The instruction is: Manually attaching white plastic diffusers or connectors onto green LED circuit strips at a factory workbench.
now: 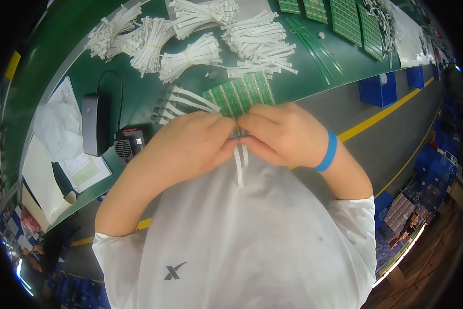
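A green circuit board panel (pixel 240 94) with rows of small parts is held just over the near edge of the bench. My left hand (pixel 203 136) is closed at its near edge, thumb and fingers pinched. My right hand (pixel 289 133), with a blue wristband, pinches the same edge from the other side. Two white flat cables (pixel 238 167) hang from between my fingertips toward my shirt. Their upper ends and the exact contact are hidden by my fingers. Beyond my left hand lies a strip with white flat cables (pixel 190 100) attached.
Bundles of white flat cables (pixel 192 57) lie along the green bench (pixel 138 90). Green strips (pixel 314 49) and more board panels (pixel 346 21) are at the back right. A black box-shaped device (pixel 96 126), a small fan unit (pixel 130 144) and papers (pixel 84 172) stand left. Blue bins (pixel 378 90) stand right.
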Motion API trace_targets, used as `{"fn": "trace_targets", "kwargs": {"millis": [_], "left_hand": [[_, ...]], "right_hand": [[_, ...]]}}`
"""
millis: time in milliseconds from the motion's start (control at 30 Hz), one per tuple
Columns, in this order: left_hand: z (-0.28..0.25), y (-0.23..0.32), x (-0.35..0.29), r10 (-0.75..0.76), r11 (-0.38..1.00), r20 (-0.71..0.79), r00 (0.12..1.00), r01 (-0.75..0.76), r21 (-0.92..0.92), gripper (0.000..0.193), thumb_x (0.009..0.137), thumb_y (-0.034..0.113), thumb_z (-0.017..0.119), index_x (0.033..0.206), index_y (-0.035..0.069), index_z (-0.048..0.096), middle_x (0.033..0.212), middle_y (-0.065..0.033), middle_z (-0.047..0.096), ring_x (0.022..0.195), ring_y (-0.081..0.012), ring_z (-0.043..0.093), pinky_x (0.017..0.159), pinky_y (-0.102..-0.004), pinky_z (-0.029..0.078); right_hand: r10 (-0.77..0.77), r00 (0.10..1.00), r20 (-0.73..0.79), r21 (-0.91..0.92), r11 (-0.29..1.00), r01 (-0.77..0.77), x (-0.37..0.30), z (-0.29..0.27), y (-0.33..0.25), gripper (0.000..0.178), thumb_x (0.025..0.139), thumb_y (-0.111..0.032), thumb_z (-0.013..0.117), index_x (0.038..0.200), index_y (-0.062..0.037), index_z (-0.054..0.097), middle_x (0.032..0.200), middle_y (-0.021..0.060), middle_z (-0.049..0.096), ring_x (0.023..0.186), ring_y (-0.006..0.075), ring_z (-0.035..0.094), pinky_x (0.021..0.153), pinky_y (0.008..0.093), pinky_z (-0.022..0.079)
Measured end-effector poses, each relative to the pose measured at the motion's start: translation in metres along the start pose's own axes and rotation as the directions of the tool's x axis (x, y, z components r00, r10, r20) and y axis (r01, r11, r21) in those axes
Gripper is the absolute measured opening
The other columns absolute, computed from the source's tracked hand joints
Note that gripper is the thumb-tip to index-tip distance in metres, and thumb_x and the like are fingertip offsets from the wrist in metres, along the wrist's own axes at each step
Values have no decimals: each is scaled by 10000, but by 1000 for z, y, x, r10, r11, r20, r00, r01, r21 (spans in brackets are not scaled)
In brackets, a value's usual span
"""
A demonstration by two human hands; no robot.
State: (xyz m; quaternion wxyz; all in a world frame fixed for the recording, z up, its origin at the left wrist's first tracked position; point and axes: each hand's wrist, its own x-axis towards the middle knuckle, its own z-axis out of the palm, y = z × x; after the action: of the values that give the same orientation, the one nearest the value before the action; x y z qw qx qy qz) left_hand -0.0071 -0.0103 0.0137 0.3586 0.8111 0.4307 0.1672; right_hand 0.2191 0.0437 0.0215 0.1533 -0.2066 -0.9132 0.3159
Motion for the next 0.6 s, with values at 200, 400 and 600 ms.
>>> {"fn": "trace_targets", "kwargs": {"millis": [200,400,600], "left_hand": [[4,-2,2,1,999,-52,999,1,33,226,851,184,700,877,21,546,761,-129,574,715,-339,602,625,-444,490],[7,1,2,-5,1000,-54,999,6,17,237,826,185,714,860,18,550,757,-126,576,716,-332,607,619,-435,493],[-3,-2,3,213,960,9,977,-207,-191,229,810,164,712,843,19,538,727,-116,533,664,-337,553,581,-422,453]], "right_hand": [[-15,999,-30,-3,1000,15,-2,3,8,180,832,-133,714,921,-21,604,760,80,551,619,265,603,507,382,485],[-57,997,-49,28,998,58,-4,-1,9,214,826,-122,715,981,-4,627,767,86,546,614,273,597,507,377,487],[-116,993,-13,298,948,115,-5,-8,3,195,867,-124,703,992,5,628,776,109,548,603,296,573,521,387,483]]}}
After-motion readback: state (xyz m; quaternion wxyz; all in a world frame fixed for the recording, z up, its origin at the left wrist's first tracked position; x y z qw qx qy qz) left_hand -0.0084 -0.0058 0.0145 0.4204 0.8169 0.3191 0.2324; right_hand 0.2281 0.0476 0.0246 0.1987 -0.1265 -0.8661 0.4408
